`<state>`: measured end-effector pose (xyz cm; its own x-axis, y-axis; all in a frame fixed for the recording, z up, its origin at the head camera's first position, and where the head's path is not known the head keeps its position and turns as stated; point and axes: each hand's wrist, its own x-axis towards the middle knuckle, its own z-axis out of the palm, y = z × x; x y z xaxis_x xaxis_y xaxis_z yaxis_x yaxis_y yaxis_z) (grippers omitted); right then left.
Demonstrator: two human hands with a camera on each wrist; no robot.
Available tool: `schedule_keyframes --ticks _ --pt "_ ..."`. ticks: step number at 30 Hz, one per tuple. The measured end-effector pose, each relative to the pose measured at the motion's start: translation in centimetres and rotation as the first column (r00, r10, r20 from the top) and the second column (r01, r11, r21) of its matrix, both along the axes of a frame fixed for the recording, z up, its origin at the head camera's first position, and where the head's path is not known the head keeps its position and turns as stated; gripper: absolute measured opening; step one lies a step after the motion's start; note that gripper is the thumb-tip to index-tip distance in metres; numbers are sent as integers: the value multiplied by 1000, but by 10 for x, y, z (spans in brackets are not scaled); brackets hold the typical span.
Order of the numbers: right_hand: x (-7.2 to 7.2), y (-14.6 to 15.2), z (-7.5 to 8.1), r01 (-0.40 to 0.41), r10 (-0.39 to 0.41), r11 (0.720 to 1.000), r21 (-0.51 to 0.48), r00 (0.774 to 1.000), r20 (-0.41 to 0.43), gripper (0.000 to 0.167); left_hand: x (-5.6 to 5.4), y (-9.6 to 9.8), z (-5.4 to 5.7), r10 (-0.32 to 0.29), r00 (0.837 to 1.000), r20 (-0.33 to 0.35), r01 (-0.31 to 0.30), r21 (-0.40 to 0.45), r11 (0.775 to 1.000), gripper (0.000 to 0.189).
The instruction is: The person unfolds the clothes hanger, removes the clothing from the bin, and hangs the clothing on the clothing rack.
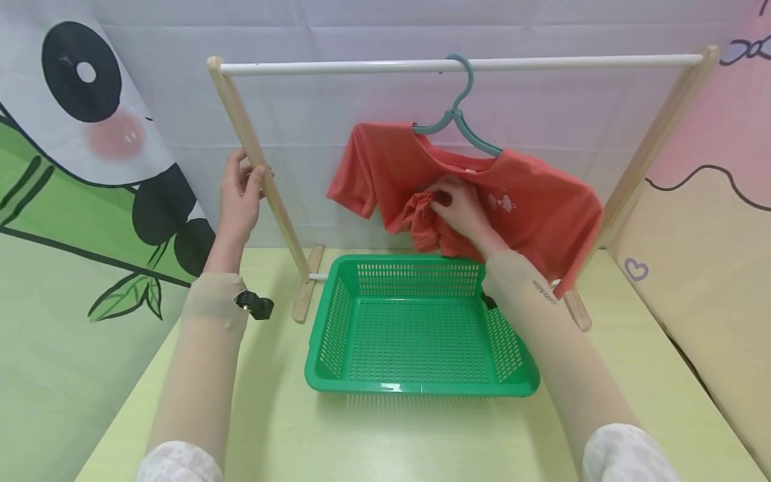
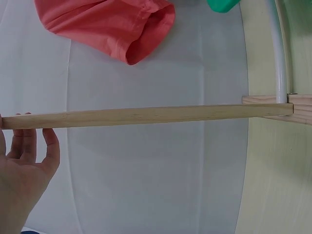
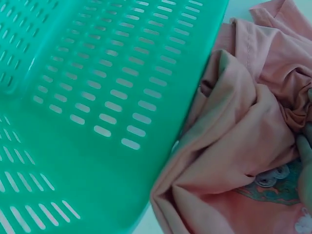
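A red T-shirt [image 1: 542, 207] with a small white print hangs on a teal hanger [image 1: 476, 139], whose hook goes over the white rail [image 1: 337, 67] of a clothes rack. The shirt slants down toward the right. My right hand [image 1: 462, 209] pinches a bunched fold of its front below the neckline. In the right wrist view, only the edge of that hand shows beside the gathered cloth [image 3: 234, 131]. My left hand [image 1: 237, 201] holds the rack's left wooden post [image 1: 255, 157], thumb on the near side. The left wrist view shows its fingers [image 2: 51, 151] against the post.
A green perforated basket [image 1: 421, 387] stands on the pale yellow table [image 1: 385, 442], in front of the rack and below the shirt. The right wooden post [image 1: 659, 134] stands behind the shirt's sleeve. A pale cloth backdrop [image 1: 289, 107] hangs behind the rack.
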<state>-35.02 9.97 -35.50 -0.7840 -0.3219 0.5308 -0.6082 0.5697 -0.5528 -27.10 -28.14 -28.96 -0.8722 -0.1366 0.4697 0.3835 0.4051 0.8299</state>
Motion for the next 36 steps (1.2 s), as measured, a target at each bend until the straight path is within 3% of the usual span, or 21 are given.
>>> schedule_keyframes --ticks 7,16,24,31,36 --pt "-5 -7 -18 -11 9 997 81 1000 22 24 3 -1 1 7 1000 6 -7 10 1000 35" --pt "2 -13 -32 -78 42 981 179 980 197 20 3 2 3 8 1000 13 -8 -2 1000 37" --pt "3 -14 -39 -156 94 968 194 951 295 20 4 3 4 8 1000 19 -8 1 1000 37" --pt "7 -14 -41 -165 104 971 174 944 313 20 4 3 5 3 1000 8 -3 3 1000 36" --pt "10 -14 -41 -177 120 972 153 939 323 31 3 2 3 11 1000 6 -11 -3 1000 36"
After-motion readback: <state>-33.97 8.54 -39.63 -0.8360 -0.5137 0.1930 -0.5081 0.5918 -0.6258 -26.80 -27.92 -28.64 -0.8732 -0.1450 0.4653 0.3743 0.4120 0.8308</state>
